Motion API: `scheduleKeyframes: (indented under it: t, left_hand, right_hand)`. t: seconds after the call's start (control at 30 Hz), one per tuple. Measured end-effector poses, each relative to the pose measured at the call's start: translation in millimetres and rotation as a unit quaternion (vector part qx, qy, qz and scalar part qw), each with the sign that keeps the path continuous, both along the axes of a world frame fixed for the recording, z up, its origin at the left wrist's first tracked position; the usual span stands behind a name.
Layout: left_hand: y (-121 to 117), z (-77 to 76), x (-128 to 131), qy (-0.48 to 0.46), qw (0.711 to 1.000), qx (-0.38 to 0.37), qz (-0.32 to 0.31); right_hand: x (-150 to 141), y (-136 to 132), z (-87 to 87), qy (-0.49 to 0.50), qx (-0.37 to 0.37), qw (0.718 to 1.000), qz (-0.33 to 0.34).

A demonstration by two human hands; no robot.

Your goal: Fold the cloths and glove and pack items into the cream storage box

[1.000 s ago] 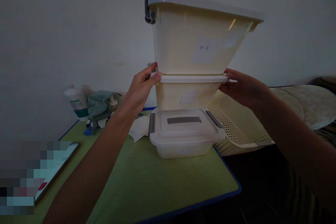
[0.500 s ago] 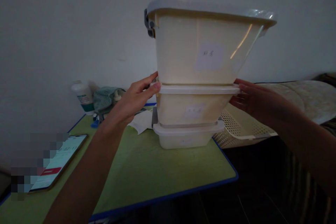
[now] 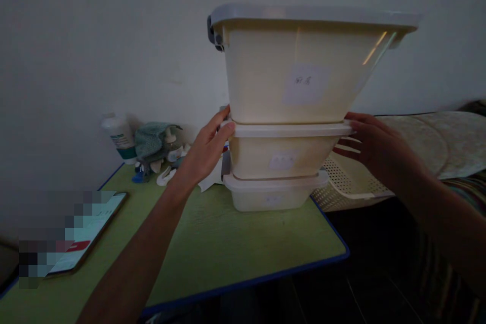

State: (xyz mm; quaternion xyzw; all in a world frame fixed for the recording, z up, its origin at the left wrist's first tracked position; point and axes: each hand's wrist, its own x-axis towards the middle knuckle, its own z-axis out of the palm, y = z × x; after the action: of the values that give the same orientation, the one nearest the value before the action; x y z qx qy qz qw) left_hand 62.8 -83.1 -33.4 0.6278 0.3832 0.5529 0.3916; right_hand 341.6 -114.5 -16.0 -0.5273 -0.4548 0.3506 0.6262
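Three cream plastic boxes stand stacked on a green table (image 3: 212,258) by the wall. The big top box (image 3: 304,71) has a grey lid and a paper label. Under it sits a middle box (image 3: 283,154), and at the bottom a low small box (image 3: 271,195). My left hand (image 3: 207,149) grips the left end of the middle box's rim, thumb on top. On the rim's right end my right hand (image 3: 374,144) rests, its fingers slightly apart.
A phone (image 3: 81,243) lies at the table's left front. A white bottle (image 3: 118,136), a green cloth (image 3: 152,139) and small items sit at the back left. A perforated white basket (image 3: 351,187) stands right of the stack, a bed (image 3: 429,142) behind it.
A second ago I held the top two boxes above the small lidded box. They have come down onto it, and the stack now stands together.
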Motion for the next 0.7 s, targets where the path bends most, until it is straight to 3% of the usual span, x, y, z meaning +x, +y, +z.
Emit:
scheduleKeyframes:
  t: [0.23, 0.4, 0.7]
  left_hand:
    - [17, -3.1, 8, 0.028, 0.999, 0.034, 0.018]
    - [46, -10.1, 15, 0.061, 0.993, 0.084, 0.046]
    - [102, -14.5, 27, 0.053, 0.993, 0.066, 0.08]
  right_hand:
    - [2, 22, -2.3, 0.007, 0.009, 1.0, -0.005]
    - [0, 49, -1.1, 0.031, 0.004, 0.999, -0.026]
    - [-2, 100, -5.7, 0.039, 0.018, 0.998, -0.041]
